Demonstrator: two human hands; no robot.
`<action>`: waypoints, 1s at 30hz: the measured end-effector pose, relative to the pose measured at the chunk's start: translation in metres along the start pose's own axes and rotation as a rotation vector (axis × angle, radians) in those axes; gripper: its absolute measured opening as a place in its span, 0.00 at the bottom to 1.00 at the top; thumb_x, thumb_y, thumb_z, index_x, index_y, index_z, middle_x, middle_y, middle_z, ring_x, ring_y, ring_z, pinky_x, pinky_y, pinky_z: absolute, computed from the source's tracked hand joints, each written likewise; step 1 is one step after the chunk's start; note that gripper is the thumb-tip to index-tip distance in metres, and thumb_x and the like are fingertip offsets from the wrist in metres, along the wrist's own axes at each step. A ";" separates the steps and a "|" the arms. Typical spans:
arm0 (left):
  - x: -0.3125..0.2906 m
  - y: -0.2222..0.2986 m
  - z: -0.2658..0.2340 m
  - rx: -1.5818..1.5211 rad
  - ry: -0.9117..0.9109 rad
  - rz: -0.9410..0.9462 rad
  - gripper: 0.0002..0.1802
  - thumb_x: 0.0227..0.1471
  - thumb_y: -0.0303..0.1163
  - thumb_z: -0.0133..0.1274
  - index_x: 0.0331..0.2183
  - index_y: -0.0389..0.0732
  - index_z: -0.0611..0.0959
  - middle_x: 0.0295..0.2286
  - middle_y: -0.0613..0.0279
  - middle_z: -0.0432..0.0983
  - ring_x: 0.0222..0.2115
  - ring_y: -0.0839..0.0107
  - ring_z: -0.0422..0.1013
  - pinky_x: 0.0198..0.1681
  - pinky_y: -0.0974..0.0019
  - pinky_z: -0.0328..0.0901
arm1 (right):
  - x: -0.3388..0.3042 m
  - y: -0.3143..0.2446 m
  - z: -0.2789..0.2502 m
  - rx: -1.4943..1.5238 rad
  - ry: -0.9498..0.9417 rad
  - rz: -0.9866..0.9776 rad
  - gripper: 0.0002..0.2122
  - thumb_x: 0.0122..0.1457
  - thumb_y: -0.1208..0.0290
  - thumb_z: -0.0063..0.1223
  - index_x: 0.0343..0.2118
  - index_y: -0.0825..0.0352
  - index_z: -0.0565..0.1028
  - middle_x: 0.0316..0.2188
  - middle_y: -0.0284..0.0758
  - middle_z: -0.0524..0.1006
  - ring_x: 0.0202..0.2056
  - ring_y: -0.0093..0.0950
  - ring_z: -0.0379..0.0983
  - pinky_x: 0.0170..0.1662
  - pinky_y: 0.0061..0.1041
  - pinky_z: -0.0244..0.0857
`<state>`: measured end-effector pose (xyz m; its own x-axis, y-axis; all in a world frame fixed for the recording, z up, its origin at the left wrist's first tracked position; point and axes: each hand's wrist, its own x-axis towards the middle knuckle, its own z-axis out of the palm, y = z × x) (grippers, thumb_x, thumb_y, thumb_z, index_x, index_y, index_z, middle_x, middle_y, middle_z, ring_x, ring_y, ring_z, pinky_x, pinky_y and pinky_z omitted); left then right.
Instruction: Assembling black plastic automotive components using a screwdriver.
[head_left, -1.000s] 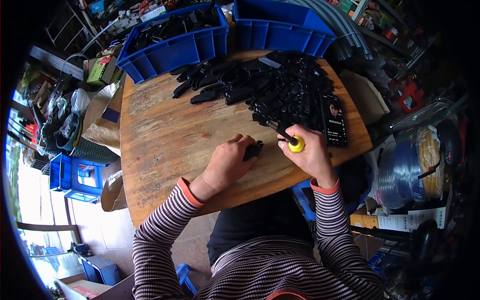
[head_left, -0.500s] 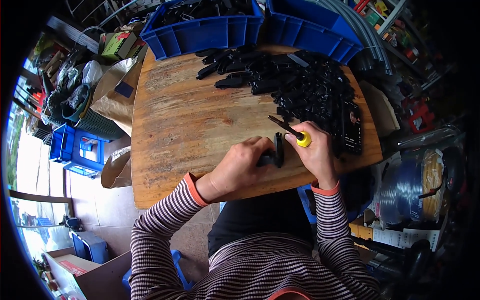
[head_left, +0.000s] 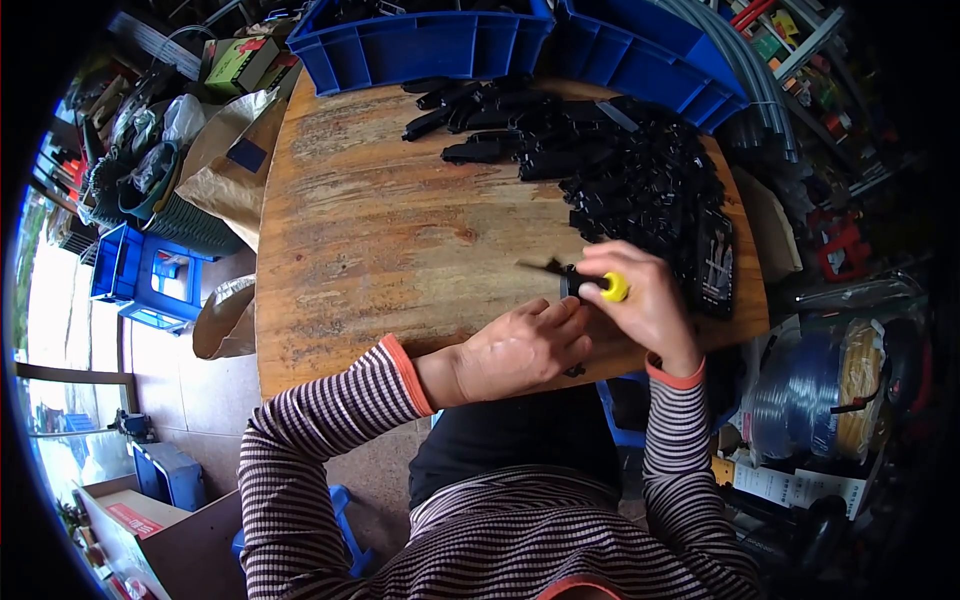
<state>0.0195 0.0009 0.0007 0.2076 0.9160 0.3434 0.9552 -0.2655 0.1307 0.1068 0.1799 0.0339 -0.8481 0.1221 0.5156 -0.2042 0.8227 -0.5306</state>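
Note:
My right hand is closed around a hand tool with a yellow-ended handle. Its dark shaft points left over the table and is smeared by motion. Close beside it, my left hand has its fingers wrapped round a small black plastic part, mostly hidden by the fingers. The tool and the part are close together; whether they touch I cannot tell. Beyond both hands a heap of similar black plastic parts covers the right back of the wooden table.
Two blue bins stand along the far edge, the left one holding black parts. A dark phone-like slab lies at the table's right edge. Brown paper bags and a blue plastic stool are at the left, wrapped coils of tubing at the right.
My left hand has turned over the black part and shifted right, toward the right hand. The right hand has moved slightly right, and the tool's shaft has swung lower. The view has shifted a little.

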 end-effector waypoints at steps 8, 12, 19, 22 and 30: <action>0.004 0.000 0.000 -0.018 -0.005 0.009 0.20 0.43 0.34 0.53 0.40 0.36 0.75 0.49 0.50 0.70 0.51 0.58 0.66 0.46 0.62 0.67 | 0.018 -0.002 0.020 0.640 0.337 0.279 0.03 0.57 0.77 0.54 0.30 0.67 0.72 0.24 0.34 0.76 0.23 0.16 0.70 0.27 0.15 0.65; 0.001 -0.007 0.001 -0.085 0.034 -0.012 0.20 0.42 0.32 0.54 0.40 0.37 0.75 0.48 0.50 0.71 0.51 0.58 0.67 0.46 0.61 0.67 | 0.011 0.000 -0.017 0.561 0.448 0.282 0.04 0.60 0.73 0.52 0.32 0.66 0.70 0.23 0.33 0.74 0.22 0.16 0.68 0.28 0.16 0.64; 0.006 -0.005 -0.003 -0.127 0.039 -0.021 0.18 0.42 0.29 0.53 0.39 0.37 0.75 0.47 0.51 0.71 0.49 0.57 0.68 0.47 0.60 0.67 | 0.016 -0.016 0.016 0.654 0.560 0.119 0.05 0.59 0.72 0.54 0.31 0.66 0.70 0.23 0.33 0.75 0.22 0.16 0.68 0.27 0.17 0.65; 0.012 -0.006 -0.005 -0.187 0.075 -0.014 0.16 0.45 0.29 0.51 0.39 0.36 0.74 0.44 0.51 0.72 0.48 0.57 0.68 0.48 0.60 0.66 | 0.016 -0.002 0.026 0.690 0.373 0.200 0.05 0.58 0.73 0.54 0.31 0.66 0.70 0.22 0.33 0.75 0.22 0.16 0.69 0.28 0.17 0.65; 0.015 -0.027 -0.002 -0.161 0.169 -0.014 0.21 0.39 0.27 0.55 0.40 0.37 0.77 0.47 0.55 0.72 0.49 0.58 0.69 0.48 0.60 0.67 | -0.025 -0.011 -0.052 0.122 0.166 0.435 0.05 0.54 0.75 0.59 0.31 0.69 0.75 0.24 0.34 0.77 0.25 0.22 0.74 0.29 0.23 0.66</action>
<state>-0.0039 0.0213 0.0045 0.1438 0.8600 0.4896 0.9087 -0.3106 0.2788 0.1562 0.1966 0.0621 -0.7800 0.5358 0.3233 0.0882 0.6056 -0.7909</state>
